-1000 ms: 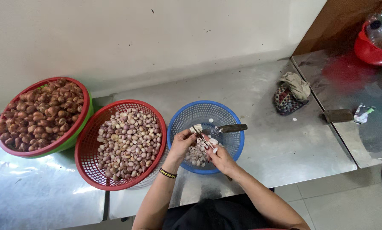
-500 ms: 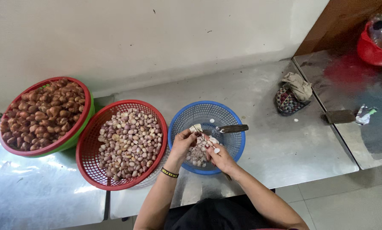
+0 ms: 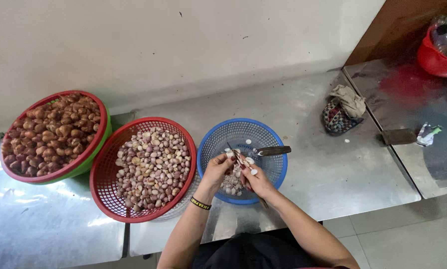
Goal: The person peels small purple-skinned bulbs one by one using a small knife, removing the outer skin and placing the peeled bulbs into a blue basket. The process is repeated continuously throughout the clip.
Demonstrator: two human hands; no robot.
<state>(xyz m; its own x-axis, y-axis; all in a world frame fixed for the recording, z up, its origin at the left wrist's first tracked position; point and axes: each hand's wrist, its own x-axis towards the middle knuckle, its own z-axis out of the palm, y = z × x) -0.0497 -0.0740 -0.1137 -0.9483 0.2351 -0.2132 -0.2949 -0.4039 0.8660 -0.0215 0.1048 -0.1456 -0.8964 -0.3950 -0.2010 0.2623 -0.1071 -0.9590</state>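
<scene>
My left hand [image 3: 217, 169] pinches a small bulb over the blue mesh basket [image 3: 278, 130]. Close beside it, my right hand [image 3: 255, 180] grips a thin knife [image 3: 233, 152] whose blade points up and left against the bulb. A few pale peeled bulbs [image 3: 231, 185] and skins lie in the blue basket under my hands. A second knife [image 3: 272, 150] rests across the basket's right rim. To the left, a red mesh basket [image 3: 109, 199] holds many pinkish bulbs [image 3: 151, 167].
A red-and-green basket [image 3: 103, 130] of brown unpeeled bulbs [image 3: 49, 133] sits at far left. On the steel counter [image 3: 323, 174] lie a crumpled cloth [image 3: 344, 107], a flat metal blade [image 3: 398, 136], a wrapper [image 3: 427, 133] and a red tub [image 3: 435, 59].
My hands stay over the blue basket and have shifted slightly. The thin knife blade now shows angled up-left between them. The baskets have not moved.
</scene>
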